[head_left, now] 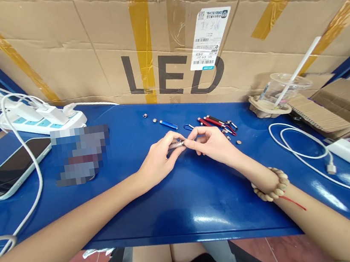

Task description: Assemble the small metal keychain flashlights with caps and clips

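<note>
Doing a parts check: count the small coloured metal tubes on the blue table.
At least 4: one blue metal tube lying alone behind the hands, two or three red metal tubes bunched at right, overlapping, and a silvery tube held between both hands.

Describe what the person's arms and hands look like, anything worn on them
Both forearms are bare, with no sleeves showing, and both hands are gloveless. The right hand has a bracelet of pale round beads at its wrist, with a thin red thread lying along the forearm just behind it. The left hand and its wrist carry nothing: no watch or band in view.

Bare arms, beaded bracelet (pixel 271 187), red string (pixel 296 203)
</note>
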`<state>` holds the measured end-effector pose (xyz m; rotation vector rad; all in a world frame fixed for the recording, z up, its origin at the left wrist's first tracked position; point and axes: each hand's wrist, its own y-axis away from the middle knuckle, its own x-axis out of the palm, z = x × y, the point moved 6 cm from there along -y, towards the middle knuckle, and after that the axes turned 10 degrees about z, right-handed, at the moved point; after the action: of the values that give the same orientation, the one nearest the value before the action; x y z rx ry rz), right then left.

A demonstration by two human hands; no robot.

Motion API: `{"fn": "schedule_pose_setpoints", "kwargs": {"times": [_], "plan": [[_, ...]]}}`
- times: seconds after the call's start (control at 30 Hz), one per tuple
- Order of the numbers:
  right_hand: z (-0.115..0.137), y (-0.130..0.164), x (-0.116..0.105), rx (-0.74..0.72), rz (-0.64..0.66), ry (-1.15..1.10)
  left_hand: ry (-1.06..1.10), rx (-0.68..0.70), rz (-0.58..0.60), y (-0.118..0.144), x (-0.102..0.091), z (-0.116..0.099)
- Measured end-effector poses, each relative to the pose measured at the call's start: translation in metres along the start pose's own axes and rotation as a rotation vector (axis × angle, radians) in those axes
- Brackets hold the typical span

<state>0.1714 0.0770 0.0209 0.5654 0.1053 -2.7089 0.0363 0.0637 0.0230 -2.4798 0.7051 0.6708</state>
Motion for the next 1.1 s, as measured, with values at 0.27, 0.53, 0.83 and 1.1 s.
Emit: {"fn": "schedule_pose_setpoints", "kwargs": {"times": [0.27,0.53,0.83,1.1], "plan": [[0.016,0.004,-0.009,-0.269,-0.135,0.069,0.04,-0.025,-0.002,-0.002,-0.001,0.0],[0.028,0.009,-0.015,-0.472,-0.107,0.231,0.03,-0.049,0.006,-0.002,-0.001,0.001],[0.03,0.009,-0.009,-0.519,0.046,0.245,0.094,0.006,0.136,-0.001,0.007,0.003],[0.023,0.006,-0.003,-0.46,0.086,0.206,0.059,0.013,0.194,0.002,0.009,0.004]]}}
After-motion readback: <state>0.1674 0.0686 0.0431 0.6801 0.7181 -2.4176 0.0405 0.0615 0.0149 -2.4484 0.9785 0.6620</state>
